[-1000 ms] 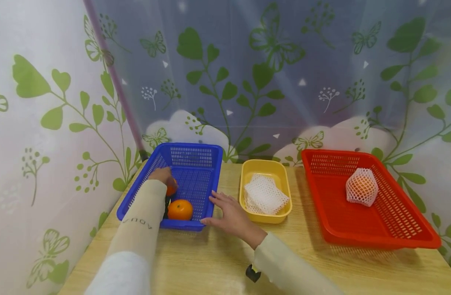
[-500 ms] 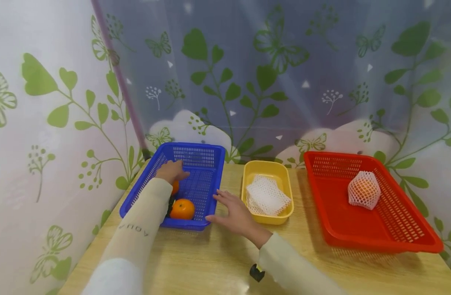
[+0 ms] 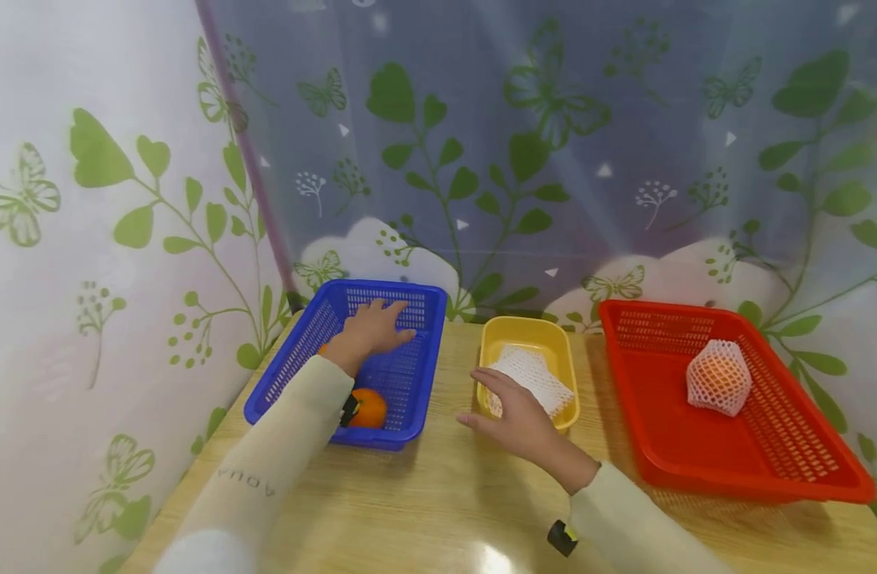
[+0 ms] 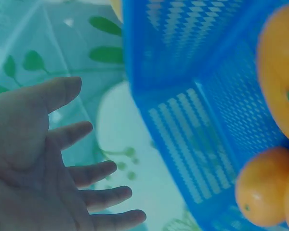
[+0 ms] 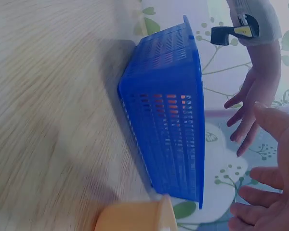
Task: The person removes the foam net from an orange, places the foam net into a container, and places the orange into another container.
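My left hand (image 3: 372,328) is raised over the blue basket (image 3: 430,375), fingers spread and nothing in them. Inside that basket an orange (image 3: 370,408) lies near the front, and another is mostly covered by the left forearm. From the left wrist, several oranges (image 4: 266,187) show in the basket, off beyond the splayed fingers. My right hand (image 3: 521,414) hovers at the front left of the yellow tray (image 3: 569,399), thumb and fingers apart, holding nothing. White foam fruit nets (image 3: 528,375) lie in the tray, partly behind the right hand.
On the right of the wooden table (image 3: 410,510) stands a red basket (image 3: 668,446) with one orange in a white foam net (image 3: 718,378). A leaf-patterned curtain (image 3: 438,159) closes off the back and left sides.
The left hand has risen from the orange in the blue basket and moved right, its fingers spreading. My right hand has left the basket's rim and shifted right to the yellow tray.
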The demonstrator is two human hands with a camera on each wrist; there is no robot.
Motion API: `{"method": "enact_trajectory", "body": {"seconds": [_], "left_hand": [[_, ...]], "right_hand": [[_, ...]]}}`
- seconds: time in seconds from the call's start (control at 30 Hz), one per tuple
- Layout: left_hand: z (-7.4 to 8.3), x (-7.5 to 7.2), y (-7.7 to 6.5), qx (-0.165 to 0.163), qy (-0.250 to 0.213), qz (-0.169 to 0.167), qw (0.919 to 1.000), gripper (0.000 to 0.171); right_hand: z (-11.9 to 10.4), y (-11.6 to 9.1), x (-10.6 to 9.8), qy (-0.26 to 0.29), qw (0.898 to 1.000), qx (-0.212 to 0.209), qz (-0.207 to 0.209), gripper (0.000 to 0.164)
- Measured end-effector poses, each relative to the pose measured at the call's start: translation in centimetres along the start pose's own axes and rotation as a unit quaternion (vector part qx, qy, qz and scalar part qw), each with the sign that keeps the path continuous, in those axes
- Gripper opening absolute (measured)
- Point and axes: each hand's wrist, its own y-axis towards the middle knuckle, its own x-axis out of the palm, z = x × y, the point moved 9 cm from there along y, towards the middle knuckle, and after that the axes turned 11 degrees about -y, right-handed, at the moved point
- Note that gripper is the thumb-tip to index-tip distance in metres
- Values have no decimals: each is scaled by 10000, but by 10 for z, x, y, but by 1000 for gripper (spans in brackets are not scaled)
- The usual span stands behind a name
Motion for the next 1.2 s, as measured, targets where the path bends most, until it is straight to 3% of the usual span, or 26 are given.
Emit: {"method": "enact_trajectory", "body": {"seconds": [0.27,0.43,0.73,1.03,1.2], "left_hand": [[38,13,-14,593,62,-159,9981,67],[64,18,-26,719,84,-211,9972,68],[113,41,-49,1188,-75,-194,9927,69],[150,65,-60,1863,-141,4,9824,72],[164,77,-68,2100,-50,-10,9777,73]], "right_hand": [[24,-25,-29,-48,9996,124,232,77],[40,-38,-45,51,9992,245,301,72],[69,-62,-81,-248,9955,912,-68,86],[103,-74,-109,-573,9877,1397,-404,100],[123,-79,-118,-750,9810,1674,-629,106]]}}
